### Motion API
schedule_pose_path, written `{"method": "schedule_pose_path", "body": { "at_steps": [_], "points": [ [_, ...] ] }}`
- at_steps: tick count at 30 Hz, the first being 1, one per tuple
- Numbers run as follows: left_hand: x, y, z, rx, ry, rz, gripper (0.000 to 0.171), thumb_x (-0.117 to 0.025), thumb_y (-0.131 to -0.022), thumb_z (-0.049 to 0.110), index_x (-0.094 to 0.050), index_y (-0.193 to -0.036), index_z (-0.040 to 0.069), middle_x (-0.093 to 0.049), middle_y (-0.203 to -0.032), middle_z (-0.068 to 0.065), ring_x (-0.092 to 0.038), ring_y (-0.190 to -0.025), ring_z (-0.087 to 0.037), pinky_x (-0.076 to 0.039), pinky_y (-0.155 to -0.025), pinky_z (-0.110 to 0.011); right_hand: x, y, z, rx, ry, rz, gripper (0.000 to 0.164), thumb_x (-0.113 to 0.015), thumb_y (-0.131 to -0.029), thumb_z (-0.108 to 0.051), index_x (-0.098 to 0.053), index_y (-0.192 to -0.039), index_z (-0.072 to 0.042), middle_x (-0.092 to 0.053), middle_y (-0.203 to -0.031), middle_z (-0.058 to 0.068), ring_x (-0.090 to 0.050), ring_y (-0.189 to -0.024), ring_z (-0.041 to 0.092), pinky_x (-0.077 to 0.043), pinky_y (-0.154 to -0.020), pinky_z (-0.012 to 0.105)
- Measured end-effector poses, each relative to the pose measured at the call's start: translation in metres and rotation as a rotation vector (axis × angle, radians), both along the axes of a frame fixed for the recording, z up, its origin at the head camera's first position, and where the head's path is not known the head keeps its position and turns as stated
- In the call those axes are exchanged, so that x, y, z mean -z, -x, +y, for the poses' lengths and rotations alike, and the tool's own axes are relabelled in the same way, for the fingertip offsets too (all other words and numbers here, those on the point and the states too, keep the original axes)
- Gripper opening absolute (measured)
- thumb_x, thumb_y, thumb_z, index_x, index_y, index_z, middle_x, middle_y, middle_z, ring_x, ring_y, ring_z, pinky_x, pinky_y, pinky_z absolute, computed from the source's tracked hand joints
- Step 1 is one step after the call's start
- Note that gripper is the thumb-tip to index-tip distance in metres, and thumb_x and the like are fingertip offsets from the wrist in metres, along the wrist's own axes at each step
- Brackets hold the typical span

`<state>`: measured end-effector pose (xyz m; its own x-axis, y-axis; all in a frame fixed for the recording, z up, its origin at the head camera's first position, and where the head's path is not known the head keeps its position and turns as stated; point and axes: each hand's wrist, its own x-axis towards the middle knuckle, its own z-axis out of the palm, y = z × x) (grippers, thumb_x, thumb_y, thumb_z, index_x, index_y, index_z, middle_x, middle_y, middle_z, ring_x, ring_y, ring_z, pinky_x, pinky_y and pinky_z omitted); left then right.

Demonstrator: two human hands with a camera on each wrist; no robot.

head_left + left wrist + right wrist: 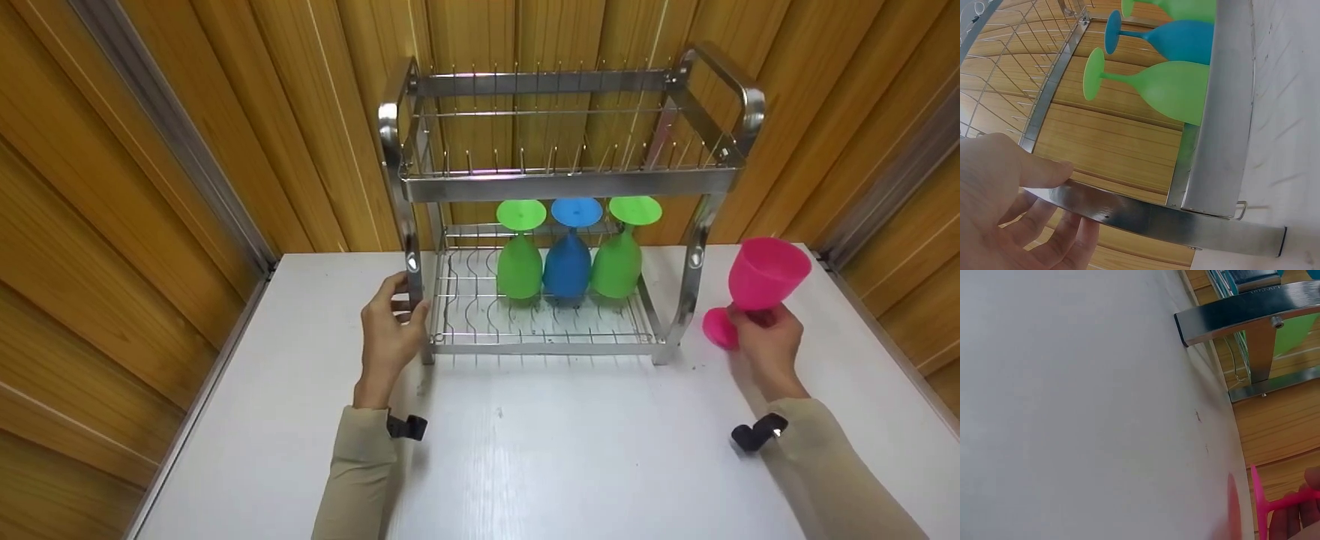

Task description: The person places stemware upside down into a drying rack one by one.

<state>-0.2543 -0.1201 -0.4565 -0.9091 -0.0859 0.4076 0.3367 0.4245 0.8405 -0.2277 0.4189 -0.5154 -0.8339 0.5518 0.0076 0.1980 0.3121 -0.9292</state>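
Observation:
In the head view my left hand (391, 330) grips the front left post of a two-tier metal dish rack (570, 184). The left wrist view shows the thumb on one side of that post (1123, 211) and the fingers curled round the other. To the right of the rack, my right hand (769, 345) holds a pink goblet (769, 270) by its stem, bowl up and tilted. Its round foot (1258, 506) appears just above the tabletop in the right wrist view. Upside down on the lower tier stand a green goblet (519, 266), a blue goblet (568, 266) and another green goblet (617, 266).
The rack stands on a white table (525, 450) near a wood-panelled wall (330, 135). Upright wire prongs line its upper tier. Panelled walls also close in the left and right sides.

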Motion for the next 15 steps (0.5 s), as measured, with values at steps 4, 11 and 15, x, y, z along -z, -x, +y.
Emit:
{"method": "schedule_pose_path", "body": {
  "at_steps": [4,11,15],
  "points": [
    [0.0,0.0,0.0,-0.004,0.001,0.002,0.049,-0.077,-0.095,0.001,-0.062,-0.141,0.002,-0.072,-0.122,-0.018,-0.076,-0.099,-0.033,-0.067,-0.086,-0.04,-0.005,-0.006,0.005,-0.017,-0.005,-0.021,0.037,-0.067,-0.105,-0.031,-0.061,-0.14,-0.021,-0.062,-0.118,-0.017,-0.056,-0.117,0.003,-0.049,-0.118,0.031],
    [-0.002,0.0,0.001,-0.01,0.005,0.005,0.048,-0.078,-0.094,0.001,-0.063,-0.139,0.001,-0.072,-0.123,-0.019,-0.077,-0.099,-0.033,-0.068,-0.085,-0.04,-0.012,-0.02,0.013,-0.069,-0.077,-0.005,0.043,-0.068,-0.105,-0.033,-0.059,-0.144,-0.019,-0.062,-0.119,-0.018,-0.058,-0.113,0.0,-0.053,-0.105,0.016],
    [-0.003,-0.001,0.001,-0.02,0.011,0.036,0.048,-0.078,-0.092,0.0,-0.063,-0.138,-0.001,-0.071,-0.123,-0.02,-0.076,-0.099,-0.033,-0.068,-0.083,-0.041,-0.016,-0.029,0.012,-0.097,-0.089,0.083,0.035,-0.071,-0.103,-0.026,-0.063,-0.136,-0.019,-0.063,-0.111,-0.023,-0.06,-0.107,-0.003,-0.051,-0.088,0.003]
  ]
}}
